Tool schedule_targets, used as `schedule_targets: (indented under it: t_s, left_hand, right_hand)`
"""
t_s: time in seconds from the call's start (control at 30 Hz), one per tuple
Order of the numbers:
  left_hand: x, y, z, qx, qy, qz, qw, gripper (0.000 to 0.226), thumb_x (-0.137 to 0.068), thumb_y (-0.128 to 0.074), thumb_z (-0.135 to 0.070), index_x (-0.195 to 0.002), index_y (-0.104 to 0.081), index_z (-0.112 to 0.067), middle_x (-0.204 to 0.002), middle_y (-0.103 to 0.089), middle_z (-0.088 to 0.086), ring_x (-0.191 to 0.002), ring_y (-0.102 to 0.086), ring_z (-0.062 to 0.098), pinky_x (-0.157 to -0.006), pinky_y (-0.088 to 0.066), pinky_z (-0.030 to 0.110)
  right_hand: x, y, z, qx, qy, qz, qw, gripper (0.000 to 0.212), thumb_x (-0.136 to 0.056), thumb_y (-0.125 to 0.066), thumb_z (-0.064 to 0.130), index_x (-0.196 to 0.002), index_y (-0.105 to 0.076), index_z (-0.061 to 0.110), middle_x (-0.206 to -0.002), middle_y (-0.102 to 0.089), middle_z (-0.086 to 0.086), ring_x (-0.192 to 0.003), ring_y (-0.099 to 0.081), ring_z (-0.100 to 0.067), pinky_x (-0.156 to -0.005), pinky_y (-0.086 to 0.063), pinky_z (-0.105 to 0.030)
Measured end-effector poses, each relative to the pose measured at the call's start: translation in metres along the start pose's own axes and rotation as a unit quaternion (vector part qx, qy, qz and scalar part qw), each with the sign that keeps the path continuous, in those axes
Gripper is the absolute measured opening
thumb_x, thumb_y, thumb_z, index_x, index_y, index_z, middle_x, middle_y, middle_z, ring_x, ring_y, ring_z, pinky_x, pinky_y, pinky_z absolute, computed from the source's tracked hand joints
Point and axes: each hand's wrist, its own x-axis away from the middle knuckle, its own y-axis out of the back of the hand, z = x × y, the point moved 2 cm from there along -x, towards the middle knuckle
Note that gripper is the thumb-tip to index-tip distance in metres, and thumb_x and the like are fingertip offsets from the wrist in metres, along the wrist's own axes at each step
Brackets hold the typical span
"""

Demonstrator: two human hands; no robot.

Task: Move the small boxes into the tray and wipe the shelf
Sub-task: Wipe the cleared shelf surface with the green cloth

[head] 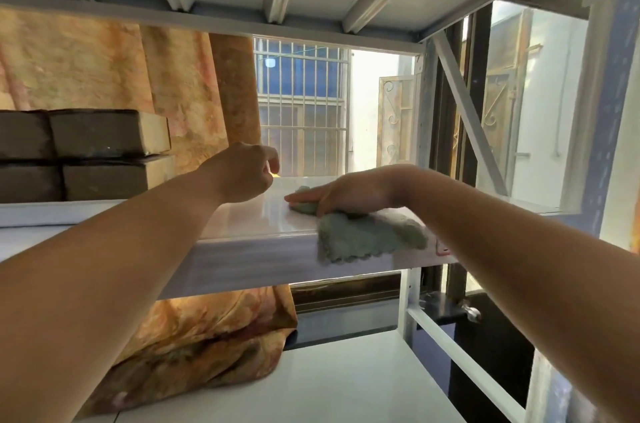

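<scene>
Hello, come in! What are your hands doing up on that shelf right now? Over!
Right hand flat on green cloth, wiping shelf. Left hand curled, grip unclear. Brown boxes stacked at shelf's left. No tray visible.

The single head camera sits close behind both hands, facing forward and slightly upward across the shelf (242,249) toward the window (301,104) beyond them.

Right hand (349,192) is covering the middle of the green cloth (367,239). Left hand (242,171) is curling around something small and yellow, too hidden to identify. Brown boxes (86,152) are running off the left edge. Both forearms are getting cut by the frame edges.
</scene>
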Motion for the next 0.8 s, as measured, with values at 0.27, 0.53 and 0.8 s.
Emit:
schedule_targets:
  t_s: [0.27,0.53,0.8]
  left_hand:
    - [-0.003,-0.003,-0.002,0.012,-0.004,0.007,1.0,0.026,-0.091,-0.048,-0.007,-0.114,-0.057,-0.015,-0.082,-0.055,-0.004,-0.063,-0.05,0.007,-0.055,-0.041,0.014]
    - [-0.006,-0.007,-0.003,-0.043,-0.014,0.02,0.999,0.027,-0.09,-0.046,-0.008,-0.112,-0.058,-0.019,-0.088,-0.057,-0.001,-0.074,-0.049,0.016,-0.076,-0.054,0.032]
    - [-0.01,0.004,0.007,-0.075,0.034,-0.084,0.993,0.025,-0.087,-0.041,-0.007,-0.099,-0.06,-0.018,-0.094,-0.066,0.004,-0.076,-0.053,0.022,-0.065,-0.045,0.032]
  right_hand:
    - [0.001,0.023,-0.026,0.221,-0.179,-0.038,0.958,0.05,-0.091,-0.039,0.003,-0.141,-0.041,0.012,-0.142,-0.044,-0.011,-0.124,-0.047,-0.026,-0.096,-0.039,-0.029]
    - [-0.035,0.004,-0.036,-0.004,-0.122,-0.036,0.992,0.065,-0.093,-0.015,0.064,-0.149,-0.024,0.032,-0.157,-0.024,0.003,-0.143,-0.023,-0.02,-0.115,-0.014,-0.041]
    - [-0.077,-0.004,0.012,0.026,0.011,-0.018,0.999,0.067,-0.085,-0.007,0.073,-0.146,-0.01,0.048,-0.16,-0.004,0.004,-0.148,-0.002,-0.019,-0.117,-0.002,-0.046]
